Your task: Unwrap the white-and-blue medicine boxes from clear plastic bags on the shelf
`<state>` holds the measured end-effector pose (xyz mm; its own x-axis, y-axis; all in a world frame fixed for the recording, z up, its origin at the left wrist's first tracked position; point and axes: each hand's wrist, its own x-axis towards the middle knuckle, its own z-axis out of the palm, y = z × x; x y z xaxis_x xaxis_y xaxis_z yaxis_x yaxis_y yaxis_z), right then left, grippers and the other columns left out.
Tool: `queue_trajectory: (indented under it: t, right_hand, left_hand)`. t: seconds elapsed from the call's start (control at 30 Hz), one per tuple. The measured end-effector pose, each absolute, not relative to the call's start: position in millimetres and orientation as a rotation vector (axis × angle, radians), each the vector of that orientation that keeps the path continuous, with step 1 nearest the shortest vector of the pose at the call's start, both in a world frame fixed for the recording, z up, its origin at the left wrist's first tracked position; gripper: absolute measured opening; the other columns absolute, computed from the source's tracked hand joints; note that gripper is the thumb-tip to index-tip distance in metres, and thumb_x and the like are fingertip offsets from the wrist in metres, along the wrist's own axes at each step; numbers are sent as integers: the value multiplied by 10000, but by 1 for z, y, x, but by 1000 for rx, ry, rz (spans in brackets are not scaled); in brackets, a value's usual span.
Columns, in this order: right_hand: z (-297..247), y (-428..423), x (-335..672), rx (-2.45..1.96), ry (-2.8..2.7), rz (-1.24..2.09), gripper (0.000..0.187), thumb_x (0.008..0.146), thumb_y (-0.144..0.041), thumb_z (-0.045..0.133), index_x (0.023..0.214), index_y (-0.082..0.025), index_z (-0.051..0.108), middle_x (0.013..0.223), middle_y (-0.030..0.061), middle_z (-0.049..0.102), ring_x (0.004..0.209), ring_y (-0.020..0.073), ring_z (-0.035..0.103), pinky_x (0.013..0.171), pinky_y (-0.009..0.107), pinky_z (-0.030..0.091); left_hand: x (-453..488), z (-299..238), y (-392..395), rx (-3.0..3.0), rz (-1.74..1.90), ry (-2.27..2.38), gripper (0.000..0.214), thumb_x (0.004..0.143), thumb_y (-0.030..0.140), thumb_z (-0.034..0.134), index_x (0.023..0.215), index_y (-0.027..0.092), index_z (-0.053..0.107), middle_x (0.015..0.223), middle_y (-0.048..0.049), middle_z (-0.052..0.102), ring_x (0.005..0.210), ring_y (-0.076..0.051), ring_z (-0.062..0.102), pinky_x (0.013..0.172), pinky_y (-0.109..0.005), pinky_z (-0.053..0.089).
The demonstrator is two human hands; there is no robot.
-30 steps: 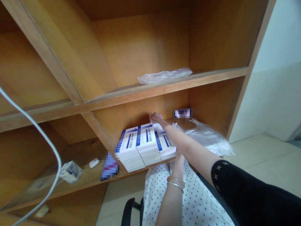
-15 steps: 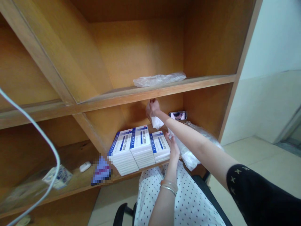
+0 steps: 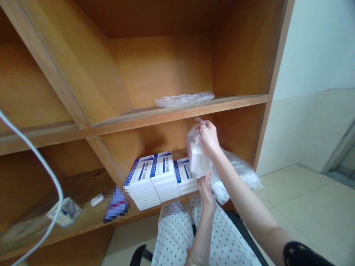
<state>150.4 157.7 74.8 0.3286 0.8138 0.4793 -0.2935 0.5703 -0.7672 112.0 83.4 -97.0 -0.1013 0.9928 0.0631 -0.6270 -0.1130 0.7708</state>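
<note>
A clear plastic bag (image 3: 193, 142) with a white box (image 3: 200, 164) inside hangs in front of the lower shelf opening. My right hand (image 3: 208, 136) is closed around the gathered top of this bag. Beneath it, my left hand (image 3: 205, 185) has its fingers closed at the bag's lower corner, partly hidden by my wrist and the plastic. Just left of the bag stand three stacks of white and blue boxes: a left stack (image 3: 141, 186), a middle stack (image 3: 165, 173) and a lower right stack (image 3: 185, 176).
More clear plastic bags (image 3: 241, 171) lie at the right of the lower shelf. A flat plastic bag (image 3: 185, 99) rests on the shelf above. Leftward are a small carton (image 3: 66, 211), a white object (image 3: 97, 200) and a blurred-out purple item (image 3: 116, 203). A white cable (image 3: 52, 173) crosses the left side.
My right hand has moved right, bringing the bag into plain view in front of the right stack. My left hand has shifted down slightly to the bag's bottom. The phone is now hidden.
</note>
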Motion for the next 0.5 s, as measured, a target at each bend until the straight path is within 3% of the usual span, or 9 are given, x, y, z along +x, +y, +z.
queue_trajectory:
  t: [0.07, 0.13, 0.27, 0.5]
  right_hand:
    - [71, 129, 160, -616, -953, 796, 245, 856, -341, 488, 661, -213, 413, 546, -57, 421, 390, 73, 369, 404, 213, 308]
    - [65, 105, 166, -590, -943, 825, 275, 847, -349, 512, 630, -208, 417, 542, -59, 415, 382, 64, 363, 393, 209, 290]
    - [51, 74, 179, -560, -898, 940, 251, 818, -362, 573, 650, -205, 472, 581, -49, 448, 424, 63, 390, 408, 205, 305]
    - [8, 34, 218, -410, -734, 1112, 265, 854, -404, 467, 715, -212, 586, 629, -4, 538, 464, 89, 448, 410, 216, 358]
  left_hand:
    - [110, -84, 75, 507, 1545, 592, 487, 766, 592, 479, 961, 174, 635, 1050, -114, 650, 1059, -260, 591, 954, -429, 425]
    - [109, -66, 67, 348, 1387, 404, 527, 752, 601, 515, 1057, 185, 627, 1122, -110, 638, 1079, -256, 588, 911, -397, 467]
    - [111, -37, 51, 324, 1183, 334, 508, 761, 497, 572, 1128, 150, 624, 1086, -106, 665, 1032, -261, 616, 863, -350, 508]
    - [104, -17, 26, 416, 1339, 621, 549, 722, 364, 674, 1221, 169, 554, 1166, -90, 641, 1105, -263, 580, 919, -354, 492]
